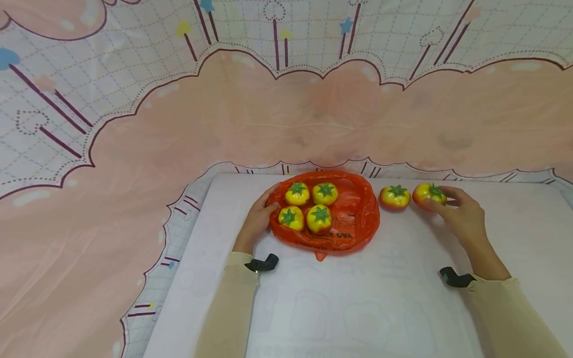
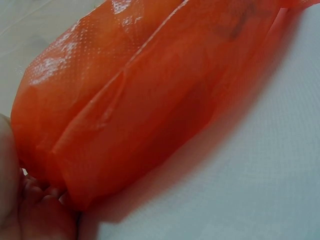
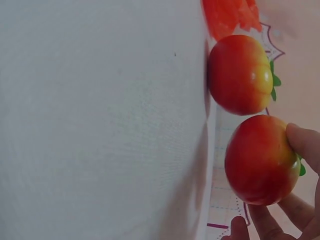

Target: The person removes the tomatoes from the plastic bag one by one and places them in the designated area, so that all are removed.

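A red plastic bag (image 1: 355,199) lies with its mouth spread wide, and several red-and-yellow toy tomatoes (image 1: 320,219) with green leaf tops sit in its left half. At the bag's left edge, my left hand (image 1: 259,219) pinches the rim between thumb and fingers; the left wrist view shows the bag's side (image 2: 130,115) rising from that grip. To the right of the bag my right hand (image 1: 463,214) holds another tomato (image 3: 260,160) between thumb and fingertips. Close beside it, nearer the bag, a second loose tomato (image 1: 395,200) stands on the table.
The white tabletop (image 1: 340,308) extends toward me and to both sides. Behind it hangs a patterned pink-and-white cloth (image 1: 286,119), which also runs down the left side. A black wrist device (image 1: 264,263) sits at the left cuff, and another (image 1: 455,277) at the right.
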### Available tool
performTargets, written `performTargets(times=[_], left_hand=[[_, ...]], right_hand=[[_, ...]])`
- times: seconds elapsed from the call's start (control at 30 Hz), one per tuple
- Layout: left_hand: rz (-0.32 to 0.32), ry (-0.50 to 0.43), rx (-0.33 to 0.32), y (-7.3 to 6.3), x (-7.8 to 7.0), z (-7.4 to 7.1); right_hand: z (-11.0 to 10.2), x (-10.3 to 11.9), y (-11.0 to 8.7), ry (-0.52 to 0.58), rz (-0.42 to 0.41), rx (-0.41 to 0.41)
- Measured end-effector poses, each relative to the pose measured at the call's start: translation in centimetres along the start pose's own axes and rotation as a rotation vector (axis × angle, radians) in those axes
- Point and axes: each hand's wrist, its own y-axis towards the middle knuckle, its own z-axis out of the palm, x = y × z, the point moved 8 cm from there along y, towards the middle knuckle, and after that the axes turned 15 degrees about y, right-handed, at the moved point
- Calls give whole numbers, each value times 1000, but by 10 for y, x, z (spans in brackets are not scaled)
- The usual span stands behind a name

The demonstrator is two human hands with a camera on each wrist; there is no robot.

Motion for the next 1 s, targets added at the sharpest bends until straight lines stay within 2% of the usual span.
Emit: performTargets(times=[0.5, 0.8, 1.0], left_hand=[[21, 13, -6, 0, -1, 0], [17, 11, -5, -1, -1, 0], [9, 11, -3, -1, -1, 0]], right_hand=[[6, -10, 2, 11, 59, 32], [7, -8, 1, -8, 45, 43], [8, -9, 1, -6, 66, 50]])
